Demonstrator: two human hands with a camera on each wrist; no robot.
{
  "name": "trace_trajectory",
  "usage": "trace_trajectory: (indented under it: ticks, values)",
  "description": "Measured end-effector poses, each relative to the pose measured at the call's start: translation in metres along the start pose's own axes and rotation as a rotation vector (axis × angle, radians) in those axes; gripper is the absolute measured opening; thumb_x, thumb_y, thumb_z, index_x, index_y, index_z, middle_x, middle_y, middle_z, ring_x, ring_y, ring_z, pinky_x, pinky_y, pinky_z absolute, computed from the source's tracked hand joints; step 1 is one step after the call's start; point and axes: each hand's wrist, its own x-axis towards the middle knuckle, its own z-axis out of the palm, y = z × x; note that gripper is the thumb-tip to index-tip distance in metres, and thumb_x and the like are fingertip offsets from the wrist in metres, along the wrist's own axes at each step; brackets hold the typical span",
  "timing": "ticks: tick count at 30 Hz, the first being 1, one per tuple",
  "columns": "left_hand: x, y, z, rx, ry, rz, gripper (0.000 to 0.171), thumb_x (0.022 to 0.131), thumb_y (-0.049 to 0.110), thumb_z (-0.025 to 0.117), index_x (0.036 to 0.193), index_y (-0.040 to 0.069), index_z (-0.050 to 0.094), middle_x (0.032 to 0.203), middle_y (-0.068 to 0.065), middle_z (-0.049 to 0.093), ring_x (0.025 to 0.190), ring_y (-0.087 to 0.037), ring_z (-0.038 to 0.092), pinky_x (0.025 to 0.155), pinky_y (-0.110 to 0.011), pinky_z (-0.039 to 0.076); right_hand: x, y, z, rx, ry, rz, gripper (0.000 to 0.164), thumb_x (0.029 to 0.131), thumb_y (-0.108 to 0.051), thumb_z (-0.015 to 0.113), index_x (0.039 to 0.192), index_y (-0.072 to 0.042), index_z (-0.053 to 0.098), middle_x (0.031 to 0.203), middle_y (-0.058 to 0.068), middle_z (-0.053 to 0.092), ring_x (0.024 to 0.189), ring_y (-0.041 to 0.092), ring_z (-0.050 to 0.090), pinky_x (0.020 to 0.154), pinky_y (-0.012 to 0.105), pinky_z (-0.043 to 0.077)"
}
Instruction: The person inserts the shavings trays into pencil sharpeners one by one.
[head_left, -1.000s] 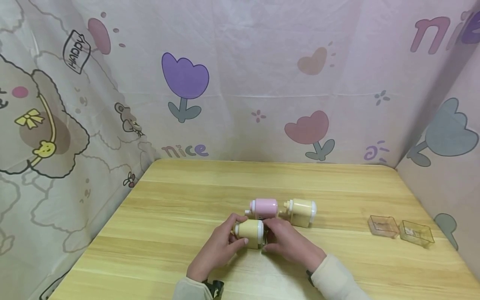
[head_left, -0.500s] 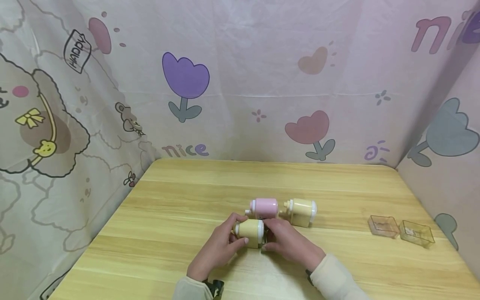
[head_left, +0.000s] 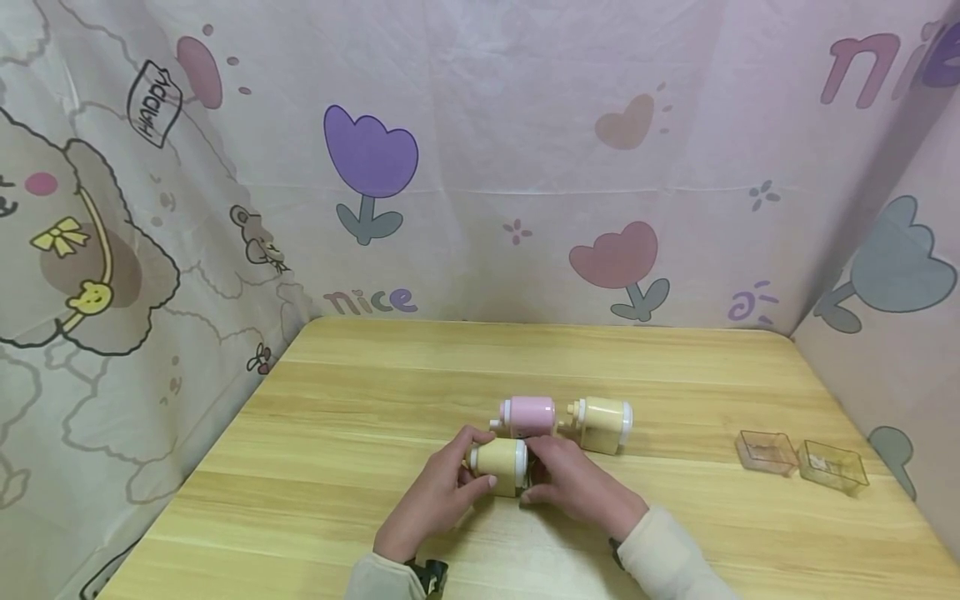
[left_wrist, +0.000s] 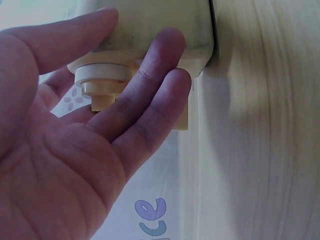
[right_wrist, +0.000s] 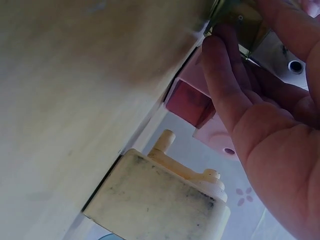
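My left hand (head_left: 437, 497) grips a yellow hand-crank pencil sharpener (head_left: 498, 456) that stands on the table, thumb near the front and fingers on the far side. In the left wrist view the fingers lie by its yellow crank (left_wrist: 103, 102). At the sharpener's right end, my right hand (head_left: 583, 487) holds a see-through yellowish drawer (right_wrist: 245, 22) between thumb and fingers; they hide much of it. Just behind stands a pink pencil sharpener (head_left: 531, 414), with a reddish drawer opening (right_wrist: 187, 102) low on its end. A second yellow sharpener (head_left: 603, 421) stands to its right.
Two small see-through drawers lie at the right of the wooden table (head_left: 337, 400): a pinkish drawer (head_left: 767, 454) and a yellowish drawer (head_left: 832, 468) with a pale bit inside. Printed cloth (head_left: 480, 275) hangs behind the table and along both sides.
My right hand has shifted very slightly left toward the held sharpener. The left hand and the other sharpeners keep their places.
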Motion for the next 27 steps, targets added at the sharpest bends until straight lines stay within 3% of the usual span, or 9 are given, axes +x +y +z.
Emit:
trace_trajectory:
  ticks: [27]
  values:
    - [0.0004,0.0002,-0.0001,-0.001,0.004,0.016,0.042,0.091,0.023,0.064,0.128,0.023,0.045,0.099,-0.006,0.056,0.073,-0.013,0.056,0.065,-0.029,0.050,0.0018,0.0020,0.0004,-0.022,0.001,0.019,0.056,0.071,-0.023,0.081,0.120,-0.012,0.057,0.112,-0.004,0.060,0.105,0.013,0.055,0.095,0.034,0.045]
